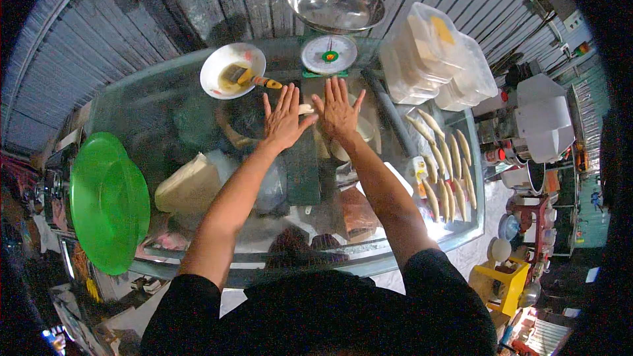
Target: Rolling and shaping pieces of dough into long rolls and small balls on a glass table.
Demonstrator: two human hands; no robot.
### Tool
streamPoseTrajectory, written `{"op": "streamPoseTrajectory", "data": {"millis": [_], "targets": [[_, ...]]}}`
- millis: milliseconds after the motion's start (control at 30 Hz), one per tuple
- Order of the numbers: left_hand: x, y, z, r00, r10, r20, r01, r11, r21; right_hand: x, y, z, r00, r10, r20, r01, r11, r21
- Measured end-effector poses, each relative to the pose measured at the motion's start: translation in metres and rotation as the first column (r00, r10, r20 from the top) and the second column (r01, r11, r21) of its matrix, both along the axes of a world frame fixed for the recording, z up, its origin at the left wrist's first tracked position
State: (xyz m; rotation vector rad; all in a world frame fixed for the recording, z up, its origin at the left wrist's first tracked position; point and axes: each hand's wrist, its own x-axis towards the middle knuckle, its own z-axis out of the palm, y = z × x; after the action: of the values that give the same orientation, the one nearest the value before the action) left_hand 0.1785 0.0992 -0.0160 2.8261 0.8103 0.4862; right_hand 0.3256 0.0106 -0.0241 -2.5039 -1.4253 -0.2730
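Note:
My left hand [283, 120] and my right hand [339, 111] lie palms down on the glass tabletop [132, 112], fingers stretched out and apart, over a short pale roll of dough [305, 109] that shows between them and is partly hidden. A white bowl [217, 76] of yellow liquid holds a brush [264, 80] just beyond my left hand. Right of my right hand lies a long grey rod [389, 109]. Several shaped, tapered dough pieces [456, 158] rest at the table's right side. A larger pale dough slab [184, 184] is left of my left forearm.
A dial scale [330, 55] and a steel pan [336, 3] stand at the back. Stacked plastic containers [422, 46] are at the back right, a green basin [105, 204] at the left edge. A yellow stool [508, 287] and kitchen equipment crowd the floor at right.

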Motion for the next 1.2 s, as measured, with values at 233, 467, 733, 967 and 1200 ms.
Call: {"op": "streamPoseTrajectory", "data": {"millis": [233, 467, 733, 967, 1200], "targets": [[-0.072, -0.066, 0.011, 0.996, -0.08, -0.041, 0.078, 0.996, -0.033, -0.049, -0.082, 0.004, 0.981, 0.188, 0.043, -0.189, 0.982, 0.003], [-0.101, -0.092, 0.021, 0.996, -0.084, -0.024, 0.083, 0.996, -0.026, -0.068, -0.114, 0.027, 0.96, 0.144, -0.24, -0.107, 0.981, 0.16], [-0.04, -0.064, 0.014, 0.983, -0.173, -0.063, 0.176, 0.983, 0.047, -0.06, -0.071, 0.01, 0.959, 0.24, -0.152, -0.229, 0.969, 0.088], [0.0, -0.008, 0.006, 0.981, -0.153, -0.12, 0.163, 0.983, 0.079, -0.025, -0.015, 0.014, 0.984, 0.155, -0.086, -0.161, 0.984, -0.07], [-0.074, -0.079, 0.02, 0.973, -0.213, -0.085, 0.208, 0.976, -0.067, -0.065, -0.111, 0.031, 0.942, 0.326, -0.081, -0.331, 0.941, -0.068]]}}
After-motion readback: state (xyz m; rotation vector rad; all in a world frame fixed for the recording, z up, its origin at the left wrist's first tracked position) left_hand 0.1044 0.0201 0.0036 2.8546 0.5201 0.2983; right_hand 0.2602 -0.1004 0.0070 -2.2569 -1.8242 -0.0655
